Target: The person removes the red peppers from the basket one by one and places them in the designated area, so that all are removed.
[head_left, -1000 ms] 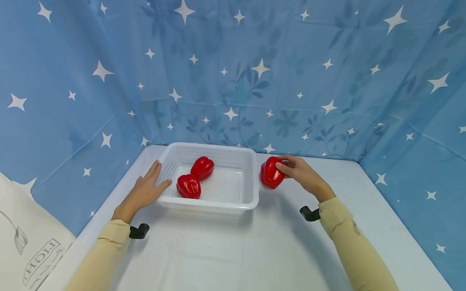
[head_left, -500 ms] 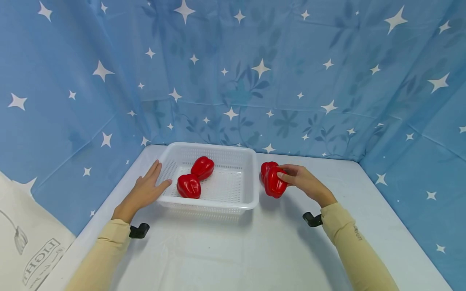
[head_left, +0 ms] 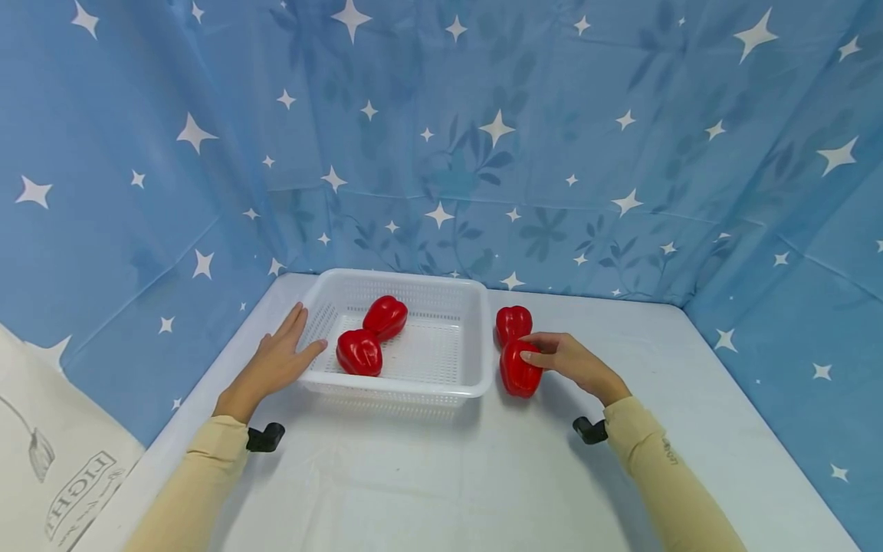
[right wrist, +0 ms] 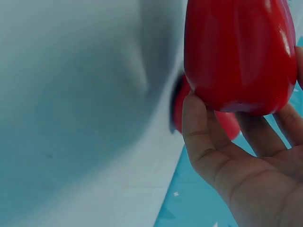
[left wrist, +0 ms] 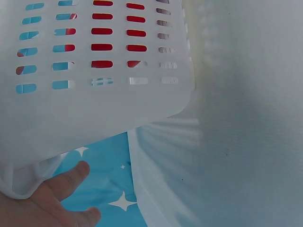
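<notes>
My right hand (head_left: pixel 569 364) grips a glossy red bell pepper (head_left: pixel 519 376) from its right side, thumb on the near face, low at the table to the right of the basket. The right wrist view shows the fingers around one end of the same pepper (right wrist: pixel 239 52). Just behind it stands another red bell pepper (head_left: pixel 513 323). My left hand (head_left: pixel 272 364) rests with extended fingers on the left rim of a white plastic basket (head_left: pixel 414 388). Two red bell peppers (head_left: pixel 385 317) lie touching inside the basket, toward its left.
A white cloth covers the table (head_left: pixel 414 491). Blue star-patterned curtain (head_left: pixel 497 176) encloses the back and both sides. At the lower left hangs a cream printed cloth (head_left: pixel 55 452). Each wrist carries a small black mount (head_left: pixel 265 438).
My right hand has brought its bell pepper toward me and down, uncovering the pepper behind it. The left hand, the basket and the peppers in it have stayed in place.
</notes>
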{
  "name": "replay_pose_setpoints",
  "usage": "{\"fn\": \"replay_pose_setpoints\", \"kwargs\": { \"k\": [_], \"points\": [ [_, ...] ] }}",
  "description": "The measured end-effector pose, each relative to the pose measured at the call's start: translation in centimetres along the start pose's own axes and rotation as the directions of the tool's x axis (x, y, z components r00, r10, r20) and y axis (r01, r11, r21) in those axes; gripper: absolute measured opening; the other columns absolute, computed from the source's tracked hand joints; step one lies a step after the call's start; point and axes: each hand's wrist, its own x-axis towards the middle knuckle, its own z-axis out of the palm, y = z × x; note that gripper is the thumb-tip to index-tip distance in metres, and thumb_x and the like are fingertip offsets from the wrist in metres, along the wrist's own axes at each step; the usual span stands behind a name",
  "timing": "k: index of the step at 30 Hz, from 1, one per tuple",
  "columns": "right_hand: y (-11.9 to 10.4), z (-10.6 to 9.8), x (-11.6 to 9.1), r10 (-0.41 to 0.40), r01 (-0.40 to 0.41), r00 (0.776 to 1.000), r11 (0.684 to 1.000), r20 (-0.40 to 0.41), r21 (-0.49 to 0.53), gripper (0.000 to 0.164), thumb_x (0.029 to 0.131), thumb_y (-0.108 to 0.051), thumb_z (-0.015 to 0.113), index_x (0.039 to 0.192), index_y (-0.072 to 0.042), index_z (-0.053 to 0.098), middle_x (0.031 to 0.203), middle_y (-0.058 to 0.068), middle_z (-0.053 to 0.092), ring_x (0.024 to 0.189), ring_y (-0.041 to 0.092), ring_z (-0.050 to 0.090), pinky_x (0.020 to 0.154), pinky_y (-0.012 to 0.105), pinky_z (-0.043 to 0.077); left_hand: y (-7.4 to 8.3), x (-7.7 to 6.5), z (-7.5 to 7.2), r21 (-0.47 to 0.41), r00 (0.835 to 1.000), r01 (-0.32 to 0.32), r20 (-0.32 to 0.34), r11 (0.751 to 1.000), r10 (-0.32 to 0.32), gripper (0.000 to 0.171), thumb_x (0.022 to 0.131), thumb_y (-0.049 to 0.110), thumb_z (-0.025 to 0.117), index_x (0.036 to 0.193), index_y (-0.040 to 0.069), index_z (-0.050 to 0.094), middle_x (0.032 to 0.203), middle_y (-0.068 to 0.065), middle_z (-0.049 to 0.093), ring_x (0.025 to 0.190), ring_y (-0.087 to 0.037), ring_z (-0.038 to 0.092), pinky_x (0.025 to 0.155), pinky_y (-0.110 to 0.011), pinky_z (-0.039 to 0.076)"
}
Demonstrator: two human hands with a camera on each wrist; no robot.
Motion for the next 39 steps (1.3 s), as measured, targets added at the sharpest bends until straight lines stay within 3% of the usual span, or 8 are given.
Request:
{"fn": "replay_pose_setpoints", "kwargs": {
  "k": [22, 32, 39],
  "points": [
    [1.2, 0.6, -0.6, -0.002, 0.002, 1.000, 1.000, -0.017, -0.015, 0.064, 0.101, -0.030, 0.076, 0.153, -0.001, 0.054, 0.147, 0.022, 0.057, 0.136, 0.044, 0.050, 0.106, 0.057, 0.054, -0.3, 0.4, 0.1, -0.003, 1.000, 0.000, 0.011, 1.000, 0.000, 0.091, 0.109, 0.046, 0.054, 0.168, -0.007, 0.011, 0.177, -0.026, 0.001, 0.159, -0.054, 0.007, 0.120, -0.079, 0.000],
    [0.6, -0.1, -0.8, -0.045, 0.047, 0.992, 0.999, -0.119, 0.012, 0.064, 0.107, -0.035, 0.066, 0.155, 0.004, 0.048, 0.155, 0.027, 0.050, 0.139, 0.049, 0.050, 0.113, 0.061, 0.047, -0.3, 0.3, 0.1, -0.004, 1.000, -0.003, 0.011, 1.000, 0.003, 0.090, 0.109, 0.045, 0.055, 0.167, -0.008, 0.012, 0.176, -0.027, 0.001, 0.158, -0.055, 0.008, 0.120, -0.079, 0.001],
    [-0.3, -0.4, -0.6, -0.079, 0.101, 0.978, 0.990, -0.194, 0.102, 0.060, 0.111, -0.035, 0.060, 0.157, 0.001, 0.047, 0.162, 0.024, 0.045, 0.145, 0.047, 0.046, 0.117, 0.061, 0.041, -0.3, 0.2, 0.2, -0.007, 1.000, 0.001, 0.007, 1.000, -0.001, 0.090, 0.108, 0.045, 0.055, 0.168, -0.007, 0.012, 0.176, -0.027, 0.002, 0.159, -0.055, 0.008, 0.120, -0.079, 0.001]
  ]
}}
